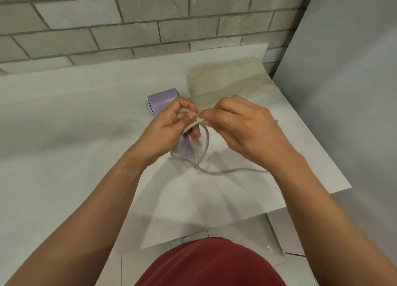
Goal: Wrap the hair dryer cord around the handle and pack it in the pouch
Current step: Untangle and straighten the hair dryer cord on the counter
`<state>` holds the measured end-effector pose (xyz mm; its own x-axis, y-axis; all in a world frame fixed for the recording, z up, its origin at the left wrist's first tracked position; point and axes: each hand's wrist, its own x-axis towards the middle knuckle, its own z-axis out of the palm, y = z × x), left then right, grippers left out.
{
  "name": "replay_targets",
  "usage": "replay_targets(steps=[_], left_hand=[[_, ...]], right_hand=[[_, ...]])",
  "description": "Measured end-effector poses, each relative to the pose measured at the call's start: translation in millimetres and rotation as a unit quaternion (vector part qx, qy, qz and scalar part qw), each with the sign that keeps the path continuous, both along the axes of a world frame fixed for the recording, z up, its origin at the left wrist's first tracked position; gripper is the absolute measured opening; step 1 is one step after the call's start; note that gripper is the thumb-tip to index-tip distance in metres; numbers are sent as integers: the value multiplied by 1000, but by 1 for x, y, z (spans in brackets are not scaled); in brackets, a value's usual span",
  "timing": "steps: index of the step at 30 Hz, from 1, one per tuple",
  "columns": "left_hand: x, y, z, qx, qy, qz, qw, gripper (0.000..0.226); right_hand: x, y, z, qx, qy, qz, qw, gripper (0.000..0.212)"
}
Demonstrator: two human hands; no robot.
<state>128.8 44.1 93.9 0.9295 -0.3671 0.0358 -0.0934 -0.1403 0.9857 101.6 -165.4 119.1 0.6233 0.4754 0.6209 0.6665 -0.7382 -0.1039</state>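
The hair dryer (162,102) is smooth lilac plastic with a short, blocky barrel. It is held a little above the white table (64,118), near the middle of the view. The left hand (169,127) covers its middle part: the barrel shows at 11 o'clock of this hand, and a piece of the lilac handle shows under the hand at 5 o'clock. The fingers of the left hand are curled closely round the dryer, and the thumb tip meets the forefinger.

The cord (192,126) is pale grey, round and rather stiff. One thick strand passes across the left fingers. The right hand (242,124) pinches this strand between thumb and forefinger, and its other fingers are bent loosely. Below the hands the cord makes one open loop which crosses itself, and the loose end lies on the table toward 3 o'clock.

The pouch (227,81) is thin beige fabric, flat and slightly wrinkled. It lies on the table at 1 o'clock of the hands, apart from the dryer.

A wall of rough grey bricks (150,23) stands behind the table at 12 o'clock. The hands hide the place where cord and handle meet.
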Motion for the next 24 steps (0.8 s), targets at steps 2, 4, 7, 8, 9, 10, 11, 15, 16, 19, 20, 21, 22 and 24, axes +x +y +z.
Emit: replay_targets(steps=[2,4,7,8,9,10,11,15,16,19,20,21,22,24], left_hand=[[3,5,-4,10,-6,28,1000,8],[4,9,-7,12,-3,43,999,7],[3,14,-9,49,-27,50,997,14],[3,15,-9,56,-31,54,996,20],[2,17,-9,55,-30,59,996,24],[1,18,-9,47,-29,65,996,25],[0,18,-8,36,-30,72,996,24],[-7,15,-3,11,-69,103,992,13],[-9,14,-2,14,-84,107,991,12],[-15,13,2,42,-126,107,985,21],[-18,13,2,53,-137,104,984,27],[-21,12,3,62,-148,98,982,30],[-23,12,2,71,-162,90,980,32],[-25,11,-1,91,-192,72,974,35]], right_hand=[[-7,-11,10,77,-11,2,997,17],[-10,-27,20,163,-24,-40,986,16],[-9,-54,25,289,-3,-121,949,21],[-8,-62,25,317,6,-145,937,23],[-6,-70,22,328,19,-164,930,25],[-5,-77,18,323,36,-177,929,26],[-3,-82,13,305,53,-187,932,26],[8,-95,-20,195,109,-206,953,25],[10,-97,-30,172,122,-223,952,25],[13,-95,-57,140,142,-320,926,28],[13,-92,-63,146,145,-345,916,28],[12,-88,-68,158,149,-363,906,28],[12,-84,-73,171,156,-377,897,27],[9,-77,-86,168,180,-391,887,27]])
